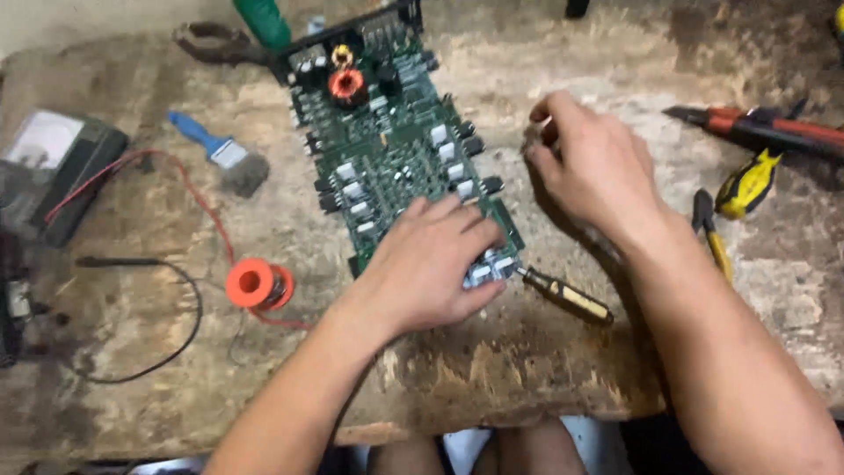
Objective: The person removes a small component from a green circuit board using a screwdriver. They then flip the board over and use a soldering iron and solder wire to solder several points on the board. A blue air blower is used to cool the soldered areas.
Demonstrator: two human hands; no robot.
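Note:
A long green circuit board (387, 149) lies slanted on a worn wooden workbench (527, 352), with a copper coil (346, 84) near its far end. My left hand (431, 264) rests flat on the board's near end, fingers spread over its components. My right hand (587, 163) hovers right of the board with fingertips pinched together; something small and dark may be in them, too blurred to tell. A brown-handled tool (567, 296) lies just below the board's near corner, touching my left fingers.
An orange solder spool (255, 283) and a blue-handled brush (220, 154) lie left of the board. A multimeter (53, 167) with red and black leads sits far left. Red-handled pliers (774, 130), a yellow-black screwdriver (747, 183) and small cutters (710, 230) lie right.

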